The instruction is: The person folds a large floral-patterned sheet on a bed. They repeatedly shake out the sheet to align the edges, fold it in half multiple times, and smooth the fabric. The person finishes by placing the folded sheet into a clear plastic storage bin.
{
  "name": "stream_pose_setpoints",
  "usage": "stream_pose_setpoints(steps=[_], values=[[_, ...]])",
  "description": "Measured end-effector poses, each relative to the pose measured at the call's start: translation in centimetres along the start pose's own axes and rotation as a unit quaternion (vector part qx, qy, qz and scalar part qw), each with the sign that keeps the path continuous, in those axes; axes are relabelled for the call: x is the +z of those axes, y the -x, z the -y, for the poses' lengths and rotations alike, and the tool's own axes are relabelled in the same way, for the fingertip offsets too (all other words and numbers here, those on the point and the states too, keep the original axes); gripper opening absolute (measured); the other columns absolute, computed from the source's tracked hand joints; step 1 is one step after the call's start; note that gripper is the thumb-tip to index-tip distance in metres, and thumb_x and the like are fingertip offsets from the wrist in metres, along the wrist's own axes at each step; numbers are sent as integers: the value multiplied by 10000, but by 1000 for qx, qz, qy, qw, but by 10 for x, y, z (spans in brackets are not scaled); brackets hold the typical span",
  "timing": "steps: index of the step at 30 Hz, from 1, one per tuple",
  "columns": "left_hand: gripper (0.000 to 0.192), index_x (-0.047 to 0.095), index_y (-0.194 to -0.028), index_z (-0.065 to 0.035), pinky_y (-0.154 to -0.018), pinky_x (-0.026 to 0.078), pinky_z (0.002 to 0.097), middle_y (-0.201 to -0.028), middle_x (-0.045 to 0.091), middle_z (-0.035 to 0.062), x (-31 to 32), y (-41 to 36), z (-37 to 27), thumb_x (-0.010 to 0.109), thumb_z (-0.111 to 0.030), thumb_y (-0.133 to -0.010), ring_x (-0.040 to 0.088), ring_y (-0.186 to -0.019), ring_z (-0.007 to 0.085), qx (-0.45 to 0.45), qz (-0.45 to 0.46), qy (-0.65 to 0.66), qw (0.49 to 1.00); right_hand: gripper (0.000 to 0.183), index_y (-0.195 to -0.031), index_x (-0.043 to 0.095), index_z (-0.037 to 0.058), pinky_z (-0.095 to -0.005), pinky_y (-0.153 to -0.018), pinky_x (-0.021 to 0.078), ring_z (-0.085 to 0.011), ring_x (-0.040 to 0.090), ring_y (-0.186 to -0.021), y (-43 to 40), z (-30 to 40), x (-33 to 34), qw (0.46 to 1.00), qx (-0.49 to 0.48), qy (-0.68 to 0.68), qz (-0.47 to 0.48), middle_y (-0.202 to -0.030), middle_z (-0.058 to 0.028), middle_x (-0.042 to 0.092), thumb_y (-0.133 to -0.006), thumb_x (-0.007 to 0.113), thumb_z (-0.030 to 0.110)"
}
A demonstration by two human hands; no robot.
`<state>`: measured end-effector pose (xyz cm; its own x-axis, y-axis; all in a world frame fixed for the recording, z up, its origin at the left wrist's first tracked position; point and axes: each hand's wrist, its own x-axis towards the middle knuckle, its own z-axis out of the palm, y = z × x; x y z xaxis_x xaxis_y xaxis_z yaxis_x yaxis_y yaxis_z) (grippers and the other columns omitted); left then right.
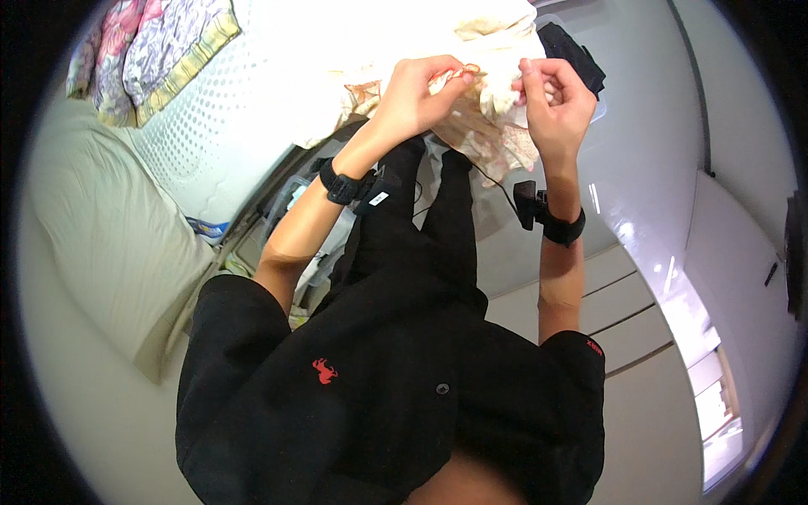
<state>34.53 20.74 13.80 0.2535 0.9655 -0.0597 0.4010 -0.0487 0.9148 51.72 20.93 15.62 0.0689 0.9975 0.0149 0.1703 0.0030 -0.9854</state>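
A pale cream cloth with a printed pattern point(486, 136) hangs below and between my two hands over the near edge of the bed. My left hand point(426, 91) pinches an orange-edged part of it between thumb and fingers. To the right, my right hand point(558, 101) has its fingers curled at the pale fabric's right side; whether it grips the fabric is hard to tell. Strong glare washes out the upper part of the cloth. Each wrist wears a black strap with a small device.
A folded floral quilt point(180, 60) lies at the upper left on a dotted white mattress point(196, 142). Beside it is a pale green pillow point(107, 208). Black fabric point(571, 57) sits in a clear plastic container behind my right hand. A thin cable hangs near my legs.
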Motion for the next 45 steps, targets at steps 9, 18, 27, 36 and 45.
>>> stream_pose_setpoints(steps=[9,18,27,36,45], values=[[199,589,-827,-11,-599,415,237,-654,575,34,35,-13,34,533,-196,-780,503,-627,90,-18,-122,12,992,222,-880,534,-57,-210,-647,459,-128,571,-734,11,-83,-20,981,85,-174,26,-805,-99,584,-714,635,51],[207,579,-830,4,-526,415,189,-723,582,33,-56,-4,121,574,-199,-788,523,-608,67,-96,-337,184,918,474,-1000,499,35,-328,-714,435,-266,549,-799,9,-229,-8,965,11,255,55,-877,-135,565,-605,692,213],[243,585,-907,2,-653,415,225,-798,587,30,-63,0,145,572,-205,-779,523,-721,85,-173,-301,162,924,471,-1101,479,134,-330,-708,443,-237,553,-822,-108,-252,112,925,-211,245,199,-993,-87,542,-666,631,236],[151,638,-768,-19,-607,415,203,-712,609,28,-59,-29,156,568,-152,-777,521,-635,71,-133,-225,33,965,173,-795,607,68,-330,-542,442,-264,570,-574,-80,-180,111,916,-86,390,46,-578,-104,560,-677,567,189],[150,644,-810,-38,-560,429,253,-692,573,98,-11,-64,57,608,-63,-667,545,-617,166,72,-224,50,971,87,-658,488,51,-282,-469,402,-195,505,-515,-42,-1,68,929,-193,315,6,-630,-72,518,-621,563,26]])
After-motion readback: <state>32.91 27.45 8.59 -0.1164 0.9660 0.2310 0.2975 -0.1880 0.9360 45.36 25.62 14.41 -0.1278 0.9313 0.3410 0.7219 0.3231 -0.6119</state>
